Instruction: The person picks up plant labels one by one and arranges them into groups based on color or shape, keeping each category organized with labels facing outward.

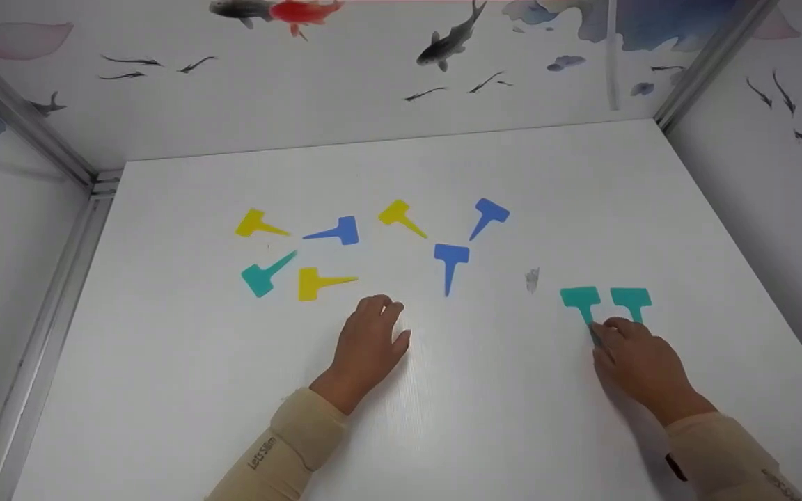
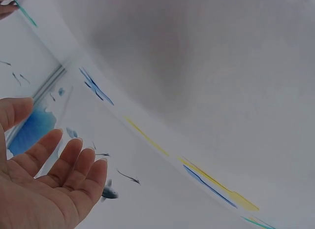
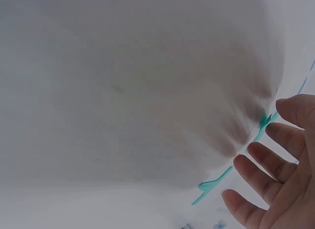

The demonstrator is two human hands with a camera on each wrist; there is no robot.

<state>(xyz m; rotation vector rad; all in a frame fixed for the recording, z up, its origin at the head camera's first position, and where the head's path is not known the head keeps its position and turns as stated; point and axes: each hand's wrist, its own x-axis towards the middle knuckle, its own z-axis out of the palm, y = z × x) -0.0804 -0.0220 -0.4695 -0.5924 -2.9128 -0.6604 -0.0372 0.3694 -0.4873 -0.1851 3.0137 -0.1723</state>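
Left beige sleeve point(image 1: 282, 445) and right beige sleeve point(image 1: 725, 456) nearest camera, both running back behind the fingers. Left hand point(image 1: 367, 348) over the worktop point(image 1: 470, 417): fingers loosely bent, slightly spread, thumb apart, holding nothing. Right hand point(image 1: 641, 365): fingers lightly bent and spread, down at the stem of the first green T-tag point(image 1: 580, 297); right wrist view shows thumb and forefinger parted, not closed on it; can't tell if they touch the stem. Head of that tag lies just ahead of the right fingertips. Second green T-tag point(image 1: 631, 298) just right of it, stem end hidden by the right hand. Third green T-tag point(image 1: 258, 280) off to the left of the left fingers, stem pointing away to the right. Just left of the left fingertips: near yellow T-tag point(image 1: 310, 284), stem pointing right. Farther ahead of the left fingers, left to right: left yellow T-tag point(image 1: 250, 223), left blue T-tag point(image 1: 349, 231), right yellow T-tag point(image 1: 395, 212), far blue T-tag point(image 1: 491, 211). Near blue T-tag point(image 1: 451, 255) ahead and right of the left fingers. Greyish patch point(image 1: 532, 280) between that and the right fingers, too unclear to name. Well beyond the fingers, wall point(image 1: 345, 90) printed with fish.
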